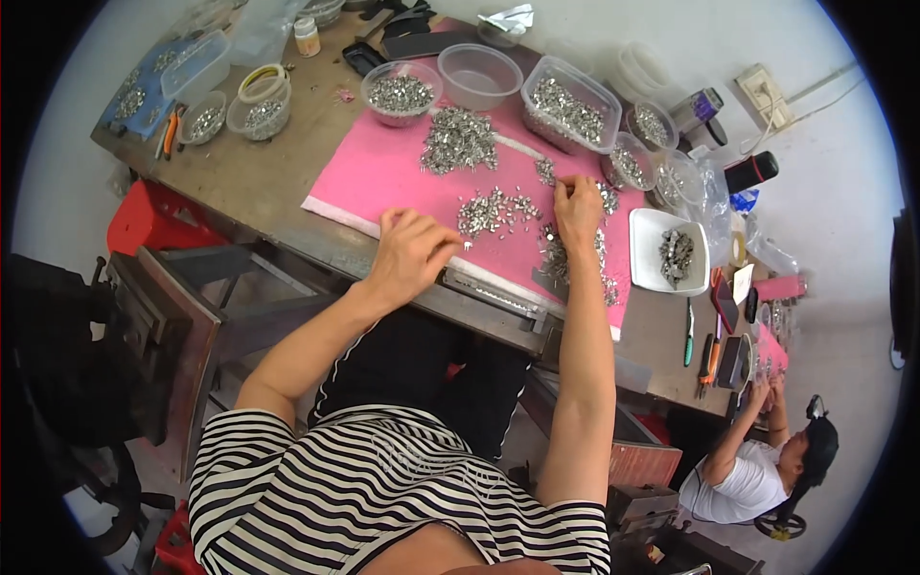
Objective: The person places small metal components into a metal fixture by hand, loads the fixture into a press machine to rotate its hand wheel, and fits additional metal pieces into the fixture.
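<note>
My left hand point(414, 251) is over the near edge of the pink cloth point(359, 177), its thumb and fingers pinched on a small silvery metal part point(468, 245). Farther right, my right hand point(579, 213) points down at the cloth with curled fingers; whatever its fingertips hold is hidden. A tiny heap of metal parts point(545, 171) lies just left of those fingertips. Between my hands a loose scatter of metal parts point(494, 213) is spread out, with a larger heap point(460, 141) behind it. More parts point(554, 254) lie beside and partly behind my right wrist.
Clear plastic tubs point(402, 93) of metal parts line the cloth's far side. A white square dish point(668, 251) with parts stands to the right. Pliers point(709, 359) and a green-handled tool point(688, 335) lie near the right edge. A co-worker point(757, 470) sits at lower right.
</note>
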Motion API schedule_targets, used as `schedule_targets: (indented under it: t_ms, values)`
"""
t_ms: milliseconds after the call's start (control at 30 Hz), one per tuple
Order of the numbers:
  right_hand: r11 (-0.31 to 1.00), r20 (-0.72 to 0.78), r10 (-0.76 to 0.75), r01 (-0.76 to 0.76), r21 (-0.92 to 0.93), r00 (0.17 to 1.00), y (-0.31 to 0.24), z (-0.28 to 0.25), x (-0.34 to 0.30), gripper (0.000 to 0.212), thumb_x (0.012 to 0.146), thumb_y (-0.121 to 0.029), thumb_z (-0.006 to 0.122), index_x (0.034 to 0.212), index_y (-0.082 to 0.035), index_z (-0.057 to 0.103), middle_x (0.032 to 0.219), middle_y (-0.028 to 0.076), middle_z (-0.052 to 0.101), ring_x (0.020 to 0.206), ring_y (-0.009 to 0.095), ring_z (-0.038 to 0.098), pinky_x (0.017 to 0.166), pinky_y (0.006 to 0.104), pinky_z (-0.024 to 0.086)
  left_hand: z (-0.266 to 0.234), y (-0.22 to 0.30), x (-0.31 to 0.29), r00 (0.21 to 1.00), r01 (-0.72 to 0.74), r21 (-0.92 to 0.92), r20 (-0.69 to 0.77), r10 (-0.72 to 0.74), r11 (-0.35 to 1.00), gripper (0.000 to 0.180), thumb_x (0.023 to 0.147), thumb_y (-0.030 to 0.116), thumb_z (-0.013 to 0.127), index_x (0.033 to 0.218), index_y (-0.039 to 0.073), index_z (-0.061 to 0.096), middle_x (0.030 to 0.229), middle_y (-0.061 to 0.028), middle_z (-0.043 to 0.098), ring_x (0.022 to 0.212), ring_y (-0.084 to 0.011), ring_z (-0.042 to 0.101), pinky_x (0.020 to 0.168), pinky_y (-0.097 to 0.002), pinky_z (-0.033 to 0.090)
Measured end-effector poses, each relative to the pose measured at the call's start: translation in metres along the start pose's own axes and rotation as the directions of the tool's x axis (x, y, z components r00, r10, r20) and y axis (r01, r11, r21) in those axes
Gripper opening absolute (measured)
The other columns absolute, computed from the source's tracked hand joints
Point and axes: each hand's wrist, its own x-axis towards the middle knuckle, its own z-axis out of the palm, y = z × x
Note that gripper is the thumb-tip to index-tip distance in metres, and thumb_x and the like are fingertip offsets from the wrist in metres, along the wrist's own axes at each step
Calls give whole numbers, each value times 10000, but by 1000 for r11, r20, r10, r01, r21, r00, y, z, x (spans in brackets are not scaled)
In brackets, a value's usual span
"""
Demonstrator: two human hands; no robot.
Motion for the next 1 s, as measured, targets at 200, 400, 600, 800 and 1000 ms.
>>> schedule_targets:
  t_ms: [200, 400, 600, 800, 1000]
  values:
    - [966, 138, 36, -71, 251, 990, -58, -64, -46, 104, 938, -72, 662, 958, 29, 674, 874, 169, 693, 780, 253, 669, 728, 354, 520, 14, -7, 5, 997, 10, 80, 72, -16, 997, 135, 836, 251, 781, 906, 137, 766, 885, -9, 611, 985, -225, 564, 1019, -524, 321]
    - [861, 296, 164, -283, 423, 941, -84, -118, -135, 66, 936, -18, 663, 980, 27, 645, 918, 114, 664, 853, 210, 650, 802, 326, 516, 17, -7, 8, 996, 16, 49, 85, -20, 999, 83, 844, 214, 764, 860, 137, 741, 894, -12, 626, 982, -232, 578, 1008, -524, 322]
    - [914, 182, 88, -152, 377, 979, -99, -121, -150, 93, 894, 35, 680, 974, 21, 635, 956, 150, 652, 878, 306, 659, 803, 374, 520, 10, -8, 15, 997, -64, 80, 44, 61, 995, 40, 872, 152, 726, 898, 122, 724, 884, -16, 629, 959, -230, 584, 996, -478, 333]
    - [936, 130, 67, -107, 335, 989, -100, -114, -153, 98, 882, 35, 692, 969, 17, 649, 965, 138, 667, 860, 293, 669, 797, 353, 523, 8, -14, 9, 991, -121, 107, 69, 114, 987, 41, 886, 114, 699, 925, 99, 696, 894, -35, 643, 939, -239, 592, 967, -433, 353]
    - [966, 132, -15, -19, 257, 991, -99, -111, -152, 131, 849, 45, 709, 952, -1, 643, 951, 134, 650, 871, 318, 628, 796, 402, 493, 6, 0, 6, 991, 59, -192, 128, -34, 980, 45, 906, 94, 675, 933, 62, 660, 849, -77, 638, 863, -286, 596, 855, -419, 418]
